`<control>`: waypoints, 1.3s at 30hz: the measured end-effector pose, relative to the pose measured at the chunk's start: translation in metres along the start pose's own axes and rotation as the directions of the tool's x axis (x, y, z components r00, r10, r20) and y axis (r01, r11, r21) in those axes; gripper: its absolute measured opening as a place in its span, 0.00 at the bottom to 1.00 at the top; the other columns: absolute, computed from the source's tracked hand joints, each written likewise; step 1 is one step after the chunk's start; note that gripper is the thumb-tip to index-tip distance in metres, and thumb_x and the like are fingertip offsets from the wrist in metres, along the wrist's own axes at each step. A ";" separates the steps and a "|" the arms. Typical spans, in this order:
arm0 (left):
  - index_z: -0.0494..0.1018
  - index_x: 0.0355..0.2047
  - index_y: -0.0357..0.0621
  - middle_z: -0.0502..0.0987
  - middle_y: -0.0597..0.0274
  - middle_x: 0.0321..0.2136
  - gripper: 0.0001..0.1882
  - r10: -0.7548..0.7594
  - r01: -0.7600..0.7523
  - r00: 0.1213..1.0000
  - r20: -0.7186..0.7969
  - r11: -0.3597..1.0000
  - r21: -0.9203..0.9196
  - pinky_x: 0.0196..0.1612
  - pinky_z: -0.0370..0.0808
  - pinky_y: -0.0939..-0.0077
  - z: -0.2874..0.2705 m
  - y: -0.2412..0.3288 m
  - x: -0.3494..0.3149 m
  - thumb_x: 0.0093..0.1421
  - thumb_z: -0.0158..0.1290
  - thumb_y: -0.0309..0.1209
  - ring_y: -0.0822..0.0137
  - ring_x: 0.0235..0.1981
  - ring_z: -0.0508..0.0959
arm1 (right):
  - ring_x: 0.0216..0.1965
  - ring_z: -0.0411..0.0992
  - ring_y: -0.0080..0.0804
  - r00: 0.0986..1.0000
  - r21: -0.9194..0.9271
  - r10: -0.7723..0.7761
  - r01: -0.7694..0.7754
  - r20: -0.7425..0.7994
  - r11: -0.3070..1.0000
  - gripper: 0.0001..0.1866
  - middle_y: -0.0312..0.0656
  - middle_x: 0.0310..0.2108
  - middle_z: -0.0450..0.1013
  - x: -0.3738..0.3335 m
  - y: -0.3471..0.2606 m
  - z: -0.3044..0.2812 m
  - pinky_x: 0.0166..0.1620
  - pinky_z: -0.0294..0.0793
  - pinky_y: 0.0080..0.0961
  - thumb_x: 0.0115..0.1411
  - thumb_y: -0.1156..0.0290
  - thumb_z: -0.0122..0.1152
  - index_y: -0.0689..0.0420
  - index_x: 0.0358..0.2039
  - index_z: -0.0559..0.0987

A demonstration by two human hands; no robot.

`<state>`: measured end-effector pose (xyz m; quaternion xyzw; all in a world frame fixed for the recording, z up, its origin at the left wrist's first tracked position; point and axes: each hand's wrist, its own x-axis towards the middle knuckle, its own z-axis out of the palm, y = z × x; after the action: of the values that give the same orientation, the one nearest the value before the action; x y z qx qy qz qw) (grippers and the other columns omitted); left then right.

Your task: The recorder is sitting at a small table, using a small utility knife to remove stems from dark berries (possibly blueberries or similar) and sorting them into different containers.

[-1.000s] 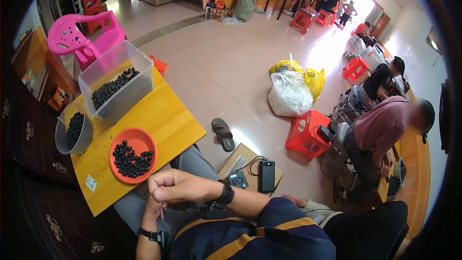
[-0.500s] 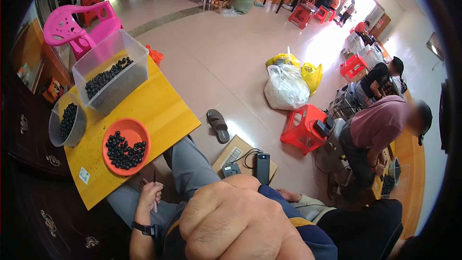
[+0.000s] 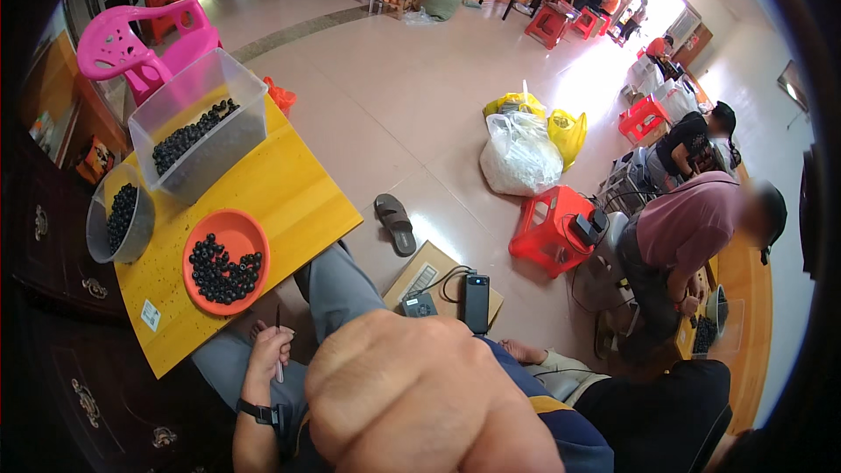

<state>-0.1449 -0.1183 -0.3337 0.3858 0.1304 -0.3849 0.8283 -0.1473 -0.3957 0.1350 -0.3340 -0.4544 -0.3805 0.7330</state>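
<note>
My left hand, with a dark band on its wrist, is closed around a slim pen-like tool over my left thigh. The tool's thin dark end points up and its pale end down. My right hand is very close to the camera and fills the lower middle. Its fingers look curled, and what they hold, if anything, is hidden. Beyond my left hand, an orange bowl of small black round pieces stands on a yellow table.
Clear tubs, one rectangular and one round, hold more black pieces. A sandal, flattened cardboard with a black device, a red stool and bags are on the floor. A person works at the right.
My right hand has shifted slightly left and up, still close to the camera. My left hand keeps the tool and has barely moved.
</note>
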 end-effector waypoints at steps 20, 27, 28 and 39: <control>0.73 0.29 0.44 0.69 0.71 0.15 0.05 0.047 0.106 0.950 -0.310 0.882 0.459 0.15 0.63 0.82 0.120 0.047 -0.023 0.59 0.51 0.31 0.77 0.13 0.66 | 0.16 0.53 0.10 -0.302 0.250 0.823 -0.853 0.480 -0.459 0.13 0.25 0.18 0.59 -0.273 0.052 -0.124 0.17 0.51 0.11 0.68 0.57 0.51 0.54 0.37 0.73; 0.73 0.29 0.45 0.70 0.70 0.15 0.03 0.051 0.100 0.953 -0.300 0.878 0.468 0.14 0.63 0.82 0.121 0.047 -0.021 0.58 0.51 0.29 0.77 0.12 0.66 | 0.16 0.55 0.10 -0.442 0.259 0.772 -0.764 0.457 -0.590 0.12 0.25 0.21 0.61 -0.314 0.058 -0.123 0.16 0.52 0.08 0.68 0.57 0.51 0.52 0.37 0.72; 0.73 0.29 0.45 0.70 0.70 0.15 0.03 0.052 0.099 0.953 -0.299 0.878 0.469 0.14 0.63 0.82 0.121 0.046 -0.021 0.58 0.51 0.29 0.77 0.12 0.66 | 0.16 0.56 0.10 -0.445 0.257 0.765 -0.759 0.466 -0.598 0.12 0.25 0.21 0.62 -0.314 0.061 -0.123 0.16 0.53 0.07 0.68 0.57 0.51 0.52 0.37 0.72; 0.73 0.32 0.42 0.71 0.71 0.17 0.06 0.030 0.088 0.964 -0.266 0.902 0.423 0.15 0.64 0.85 0.126 0.050 -0.025 0.61 0.50 0.30 0.79 0.13 0.66 | 0.19 0.60 0.10 -0.490 0.236 0.827 -0.800 0.274 -0.552 0.10 0.24 0.22 0.64 -0.327 0.069 -0.118 0.19 0.57 0.08 0.69 0.61 0.48 0.50 0.35 0.74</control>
<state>-0.1346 -0.1777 -0.2102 0.6054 0.1577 -0.3614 0.6913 -0.1369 -0.3774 -0.2190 -0.4026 0.0334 0.5215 0.7515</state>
